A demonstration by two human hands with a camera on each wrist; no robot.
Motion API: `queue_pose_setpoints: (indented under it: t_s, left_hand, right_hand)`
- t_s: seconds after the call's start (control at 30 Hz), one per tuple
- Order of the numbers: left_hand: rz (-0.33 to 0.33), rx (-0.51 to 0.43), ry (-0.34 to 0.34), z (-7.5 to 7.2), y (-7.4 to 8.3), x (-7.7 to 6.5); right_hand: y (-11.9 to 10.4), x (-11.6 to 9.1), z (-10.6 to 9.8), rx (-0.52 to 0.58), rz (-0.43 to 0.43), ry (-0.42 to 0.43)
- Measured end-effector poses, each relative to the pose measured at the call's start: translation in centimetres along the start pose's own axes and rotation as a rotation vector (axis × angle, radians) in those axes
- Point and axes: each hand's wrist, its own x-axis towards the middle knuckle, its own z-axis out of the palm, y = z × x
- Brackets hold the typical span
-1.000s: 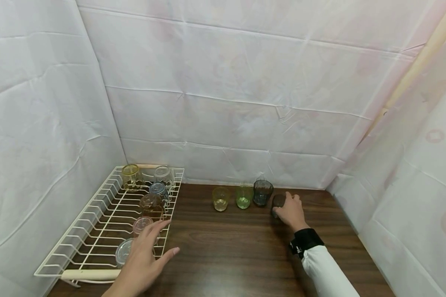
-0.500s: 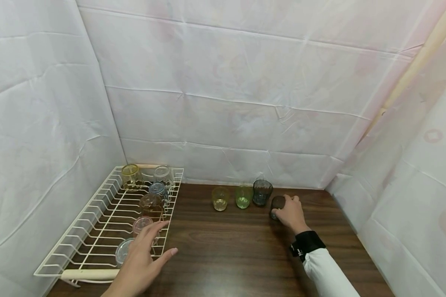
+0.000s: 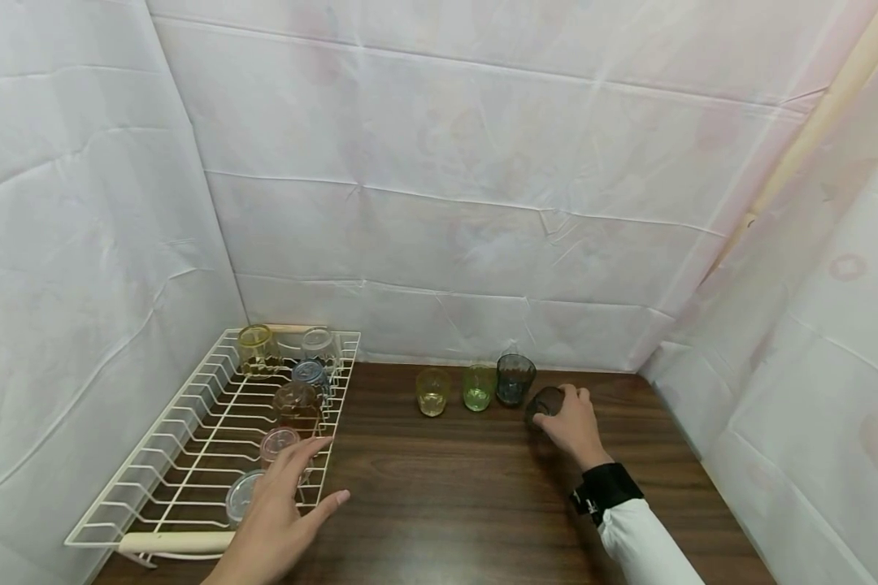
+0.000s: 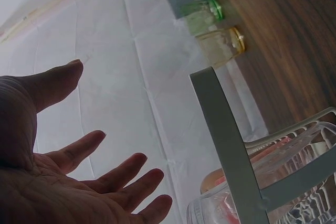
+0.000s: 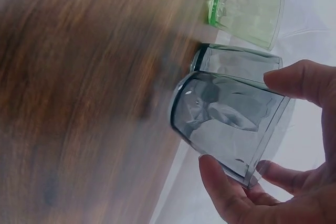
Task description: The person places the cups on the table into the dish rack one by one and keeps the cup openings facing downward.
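Sheeting (image 3: 439, 227), white and creased, walls in my whole scene, and below it stretches the bench (image 3: 424, 496), dark and wood-grained. Over at the left end sits the wire rack (image 3: 177, 542), several glasses (image 3: 297, 404) in it. Along the back we have a row: yellow glass (image 3: 432, 393), green glass (image 3: 479, 388), dark glass (image 3: 515, 380), all upright. My call for this step: slow and light, level out any tilt so the base can sit flat, and leave some room beside the neighbour, because a careless swing could clip its rim.

Now the left grip (image 3: 278, 512): fingers apart, nothing in it, poised by the rack's right side. And the right grip (image 3: 575, 422), that's where the action is! It's clamped on the smoked tumbler (image 3: 545, 403) at the row's right end, spread only as wide as the rim, thumb one side, fingers the other. The tumbler tips. Touching its neighbour, or the wood? I can't tell.
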Motion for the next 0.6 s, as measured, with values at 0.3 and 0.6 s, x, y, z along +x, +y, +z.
queue_pose_setpoints:
  t_s: [0.3, 0.6]
  left_hand:
    - [0.009, -0.008, 0.007, 0.0, 0.0, -0.1]
    - [0.019, -0.014, 0.006, 0.2, -0.1, -0.2]
  right_hand:
    - [-0.4, -0.6, 0.0, 0.078, 0.008, 0.028]
    - [-1.3, -2.1, 0.5, 0.295, 0.016, 0.055]
